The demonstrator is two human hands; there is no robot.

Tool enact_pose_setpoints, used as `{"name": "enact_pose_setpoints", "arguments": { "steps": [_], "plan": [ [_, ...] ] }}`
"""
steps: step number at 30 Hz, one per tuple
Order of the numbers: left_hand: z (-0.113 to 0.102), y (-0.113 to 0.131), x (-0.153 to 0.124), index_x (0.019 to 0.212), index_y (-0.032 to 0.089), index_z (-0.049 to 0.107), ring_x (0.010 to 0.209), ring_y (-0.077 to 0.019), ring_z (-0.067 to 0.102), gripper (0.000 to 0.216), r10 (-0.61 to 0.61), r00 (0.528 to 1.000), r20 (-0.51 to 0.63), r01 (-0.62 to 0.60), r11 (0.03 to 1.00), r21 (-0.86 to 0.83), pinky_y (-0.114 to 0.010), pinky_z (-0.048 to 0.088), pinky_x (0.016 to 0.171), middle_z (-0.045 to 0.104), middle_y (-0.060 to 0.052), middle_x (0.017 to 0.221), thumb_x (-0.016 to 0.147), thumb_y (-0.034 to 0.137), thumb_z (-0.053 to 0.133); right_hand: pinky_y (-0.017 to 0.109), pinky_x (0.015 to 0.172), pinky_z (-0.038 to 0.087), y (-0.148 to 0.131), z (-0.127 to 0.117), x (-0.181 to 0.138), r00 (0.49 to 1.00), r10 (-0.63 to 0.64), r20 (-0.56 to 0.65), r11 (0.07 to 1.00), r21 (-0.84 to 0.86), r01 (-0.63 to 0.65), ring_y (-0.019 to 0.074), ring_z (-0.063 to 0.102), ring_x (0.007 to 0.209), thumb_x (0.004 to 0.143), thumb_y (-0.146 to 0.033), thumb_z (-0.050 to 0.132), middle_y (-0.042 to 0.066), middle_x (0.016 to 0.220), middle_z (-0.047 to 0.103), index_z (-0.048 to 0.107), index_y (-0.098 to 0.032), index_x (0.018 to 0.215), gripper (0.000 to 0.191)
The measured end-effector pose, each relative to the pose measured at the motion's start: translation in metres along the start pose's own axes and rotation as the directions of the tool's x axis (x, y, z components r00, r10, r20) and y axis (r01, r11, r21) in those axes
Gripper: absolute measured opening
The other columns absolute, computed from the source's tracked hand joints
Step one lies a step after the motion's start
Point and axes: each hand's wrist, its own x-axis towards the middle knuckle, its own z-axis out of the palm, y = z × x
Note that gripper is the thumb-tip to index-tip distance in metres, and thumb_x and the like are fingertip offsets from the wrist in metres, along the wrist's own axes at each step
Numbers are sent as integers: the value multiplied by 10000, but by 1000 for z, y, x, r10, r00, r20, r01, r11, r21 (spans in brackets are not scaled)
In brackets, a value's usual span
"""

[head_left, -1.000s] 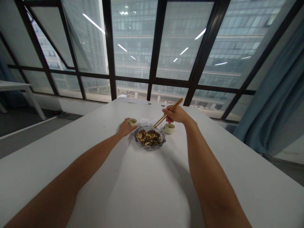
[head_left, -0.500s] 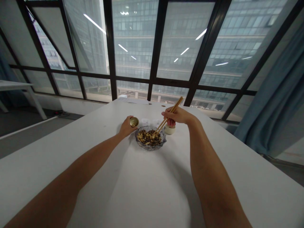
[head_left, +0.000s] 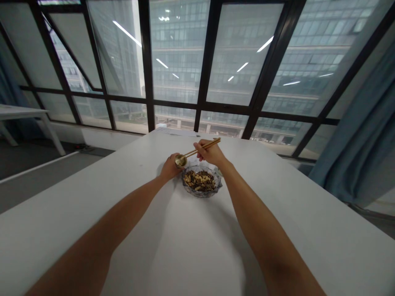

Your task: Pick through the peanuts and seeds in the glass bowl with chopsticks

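My left hand (head_left: 170, 167) is closed round a small cup (head_left: 180, 160) with a golden inside, tilted towards me, just left of a glass bowl (head_left: 201, 193). In my right hand (head_left: 210, 152) is a pair of chopsticks (head_left: 200, 149), slanting down to the left with their tips at the cup's mouth. Something pale shows at the tips, too small to name. Dark seeds and pale nuts, mixed together (head_left: 200, 180), fill the middle of the glass bowl. My right hand and wrist hide most of what stands behind the bowl on the right.
The white table (head_left: 185, 246) reaches towards tall dark-framed windows (head_left: 180, 53). Papers (head_left: 177, 132) lie at its far edge. A second white table (head_left: 23, 113) stands at the left, and a blue curtain (head_left: 348, 144) hangs at the right.
My right hand has moved left with the chopsticks, from over the glass bowl to the small cup. The pale cup to the right of the bowl is now mostly hidden.
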Motion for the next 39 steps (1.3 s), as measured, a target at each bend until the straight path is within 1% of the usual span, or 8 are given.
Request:
{"name": "enact_pose_setpoints", "arguments": {
  "steps": [4, 6, 10, 12, 15, 23, 32, 39],
  "plan": [
    [1, 2, 0, 1294, 204, 541, 1220, -304, 610, 725, -4, 1000, 14, 4, 1000, 3, -462, 490, 1062, 631, -129, 1309, 625, 204, 821, 204, 440, 475, 4, 15, 1, 999, 16, 51, 1000, -9, -16, 136, 641, 504, 868, -687, 614, 35, 618, 675, 581, -184, 753, 517],
    [1, 4, 0, 1306, 198, 538, 1228, -303, 607, 732, -21, 999, 32, 20, 1000, 15, -454, 489, 1068, 627, -137, 1318, 631, 203, 821, 201, 442, 471, 4, 6, -1, 1000, 28, 12, 999, -40, -28, 131, 639, 503, 879, -670, 609, 42, 624, 682, 582, -182, 735, 509],
    [0, 6, -1, 1322, 200, 539, 1247, -309, 601, 753, -84, 995, 58, 81, 996, 43, -441, 475, 1093, 619, -137, 1348, 638, 251, 849, 201, 370, 423, 2, -27, -9, 995, 91, -46, 994, -48, -93, 108, 558, 386, 937, -648, 523, 34, 544, 646, 572, -181, 696, 528],
    [-1, 6, -2, 1326, 196, 543, 1250, -321, 602, 765, -106, 993, 57, 104, 994, 42, -445, 471, 1099, 622, -140, 1349, 640, 300, 865, 197, 368, 432, 0, -39, -13, 992, 125, 30, 990, -66, -123, 106, 560, 374, 932, -610, 569, 26, 521, 634, 577, -177, 685, 499],
    [-2, 5, -2, 1324, 192, 553, 1234, -338, 613, 765, -137, 990, 43, 136, 990, 28, -458, 480, 1085, 638, -140, 1332, 654, 379, 870, 183, 380, 449, 1, -45, -19, 977, 169, 131, 983, -97, -157, 103, 581, 391, 928, -542, 628, 28, 530, 643, 576, -171, 667, 456],
    [1, 1, -2, 1342, 196, 542, 1222, -363, 625, 797, -220, 975, 20, 219, 975, 29, -492, 498, 1049, 657, -154, 1327, 669, 493, 850, 176, 404, 474, 17, -34, -19, 956, 213, 201, 977, -59, -205, 107, 615, 437, 920, -439, 696, 23, 565, 673, 591, -168, 699, 365],
    [7, -11, -1, 1376, 194, 509, 1237, -329, 627, 816, -259, 965, 36, 258, 966, 37, -453, 482, 1055, 637, -167, 1371, 712, 562, 808, 183, 376, 461, 17, -39, -20, 963, 213, 166, 977, -36, -210, 107, 601, 394, 954, -396, 638, 9, 529, 653, 549, -173, 691, 356],
    [11, -14, 0, 1403, 161, 482, 1291, -352, 594, 860, -255, 967, 28, 252, 965, 73, -475, 447, 1084, 597, -223, 1410, 724, 584, 795, 192, 352, 472, 1, -77, -26, 954, 270, 132, 963, -28, -269, 126, 611, 383, 940, -431, 661, 28, 493, 654, 569, -172, 691, 371]
  ]
}}
